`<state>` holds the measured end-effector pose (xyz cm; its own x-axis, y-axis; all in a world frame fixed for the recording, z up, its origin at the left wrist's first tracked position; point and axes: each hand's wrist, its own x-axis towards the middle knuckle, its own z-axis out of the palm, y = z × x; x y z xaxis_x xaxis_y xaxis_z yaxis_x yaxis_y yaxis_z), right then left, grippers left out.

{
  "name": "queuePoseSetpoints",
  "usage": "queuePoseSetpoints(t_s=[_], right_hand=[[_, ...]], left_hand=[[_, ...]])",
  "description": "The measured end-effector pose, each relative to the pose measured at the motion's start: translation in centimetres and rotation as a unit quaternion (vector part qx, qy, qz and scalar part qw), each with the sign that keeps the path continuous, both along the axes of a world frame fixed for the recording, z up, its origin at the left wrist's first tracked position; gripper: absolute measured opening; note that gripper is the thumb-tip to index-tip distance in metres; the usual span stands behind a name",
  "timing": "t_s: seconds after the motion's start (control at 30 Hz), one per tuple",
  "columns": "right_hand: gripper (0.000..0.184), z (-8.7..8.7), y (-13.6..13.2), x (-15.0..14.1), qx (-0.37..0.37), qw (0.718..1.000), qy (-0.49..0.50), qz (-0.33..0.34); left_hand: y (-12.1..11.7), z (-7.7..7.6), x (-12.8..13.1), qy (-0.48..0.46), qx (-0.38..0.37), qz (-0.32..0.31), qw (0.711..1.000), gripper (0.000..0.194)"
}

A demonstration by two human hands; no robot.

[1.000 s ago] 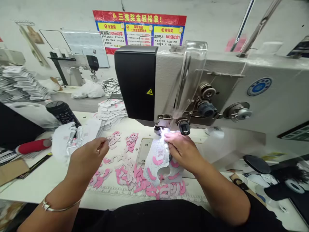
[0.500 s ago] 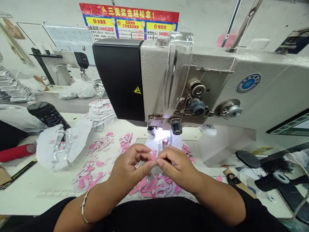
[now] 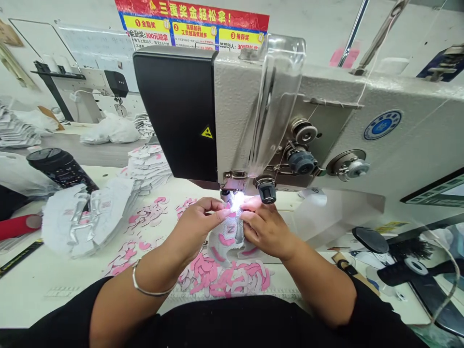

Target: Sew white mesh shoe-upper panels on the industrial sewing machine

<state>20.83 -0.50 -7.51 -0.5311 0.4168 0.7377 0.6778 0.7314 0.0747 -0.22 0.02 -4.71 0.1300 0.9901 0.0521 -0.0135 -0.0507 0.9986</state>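
Note:
Under the lit needle area of the sewing machine [image 3: 237, 186] lies a white mesh shoe upper [image 3: 224, 249] with pink curved patches and an N mark. My left hand [image 3: 197, 222] is closed, thumb and forefinger pinching a small pink piece [image 3: 232, 214] at the upper, just in front of the needle. My right hand [image 3: 268, 227] is closed on the upper's right side, its fingertips beside the needle; glare washes out the exact contact. Close to my body, a heap of pink and grey curved pieces [image 3: 224, 278] lies on the table.
More pink scraps [image 3: 148, 215] are scattered on the left. Behind them rises a stack of white uppers [image 3: 147, 166]. A white and silver upper [image 3: 87, 220] leans by a black bottle [image 3: 61, 166]. On the right are a black tape dispenser [image 3: 402, 275] and a black brush [image 3: 409, 249].
Both hands have moved forward to the needle, drawing apart slightly, with the pink piece now against the upper. More of the upper shows below them. The view has shifted slightly.

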Motion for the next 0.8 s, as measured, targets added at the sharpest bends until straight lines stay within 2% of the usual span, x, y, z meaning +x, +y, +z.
queuePoseSetpoints(t_s=[0.17,0.37,0.57,0.67,0.8], right_hand=[[0.027,-1.0,0.6,-0.2,0.023,0.999,0.036,0.022],[0.030,-1.2,0.6,-0.4,0.025,0.998,0.051,0.025],[0.031,-1.3,0.5,-0.4,0.031,0.997,0.060,0.035],[0.028,-1.4,0.4,-0.4,0.037,0.997,0.061,0.031],[0.028,-1.5,0.4,-0.4,0.049,0.996,0.064,0.037]], left_hand=[[0.1,-0.7,0.6,0.000,0.008,-0.014,1.000,0.017],[0.4,-1.2,0.9,-0.002,0.017,0.001,1.000,0.021],[0.4,-1.3,0.8,0.071,0.052,0.022,0.996,0.022],[0.2,-1.1,0.5,0.113,0.043,0.013,0.993,0.021],[0.1,-1.1,0.4,0.118,0.029,0.003,0.993,0.022]])
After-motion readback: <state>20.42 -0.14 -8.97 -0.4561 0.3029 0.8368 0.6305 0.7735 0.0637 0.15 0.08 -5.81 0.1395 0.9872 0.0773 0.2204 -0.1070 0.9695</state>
